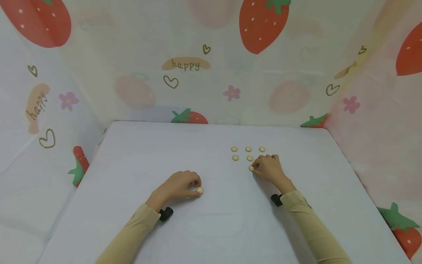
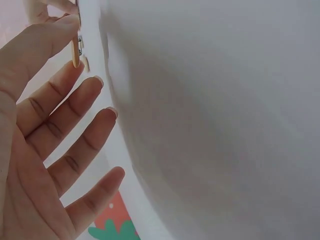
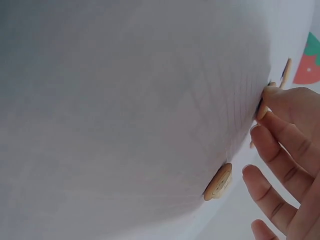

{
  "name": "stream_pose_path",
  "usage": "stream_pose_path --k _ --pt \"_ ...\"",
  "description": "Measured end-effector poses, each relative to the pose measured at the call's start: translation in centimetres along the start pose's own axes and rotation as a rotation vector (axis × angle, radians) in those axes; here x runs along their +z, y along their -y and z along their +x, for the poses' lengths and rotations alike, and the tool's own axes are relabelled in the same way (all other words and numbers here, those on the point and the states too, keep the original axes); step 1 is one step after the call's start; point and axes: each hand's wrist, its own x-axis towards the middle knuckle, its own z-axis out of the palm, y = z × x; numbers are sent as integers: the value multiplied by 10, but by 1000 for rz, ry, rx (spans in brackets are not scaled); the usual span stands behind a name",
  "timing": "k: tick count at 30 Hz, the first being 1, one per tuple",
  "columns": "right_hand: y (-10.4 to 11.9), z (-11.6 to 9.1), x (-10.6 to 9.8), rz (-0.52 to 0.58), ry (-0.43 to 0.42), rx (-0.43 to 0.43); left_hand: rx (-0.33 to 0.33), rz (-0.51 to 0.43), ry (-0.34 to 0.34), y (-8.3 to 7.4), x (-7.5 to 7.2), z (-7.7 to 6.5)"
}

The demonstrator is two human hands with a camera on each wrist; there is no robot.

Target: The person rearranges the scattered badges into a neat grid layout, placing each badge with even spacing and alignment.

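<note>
My left hand [image 1: 180,185] holds a small round wooden pin badge [image 1: 200,190] between thumb and index finger, above the white table. Edge-on in the left wrist view, this badge [image 2: 75,54] shows a metal clasp on its back; the other fingers are spread. Further right, my right hand [image 1: 268,168] pinches a similar badge [image 1: 251,168] at the tabletop, just below two rows of badges. In the right wrist view, thumb and index finger grip that badge [image 3: 262,109], while another badge [image 3: 218,182] with a drawn face is nearby.
Three badges form the back row, including a middle one [image 1: 248,149]. Two show in the row before it, one [image 1: 250,158] close to the right hand. The white table [image 1: 165,146] meets strawberry-printed cloth [image 1: 214,99] at the back and sides.
</note>
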Motion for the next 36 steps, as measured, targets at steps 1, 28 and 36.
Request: stream_pose_path --k 1,28,36 --pt "1 0 -1 -1 -1 -1 0 0 -2 -1 0 2" --pt "0 2 -3 51 57 35 48 129 -47 -22 14 67" --pt "1 1 -2 43 53 26 31 159 -66 -32 22 90"
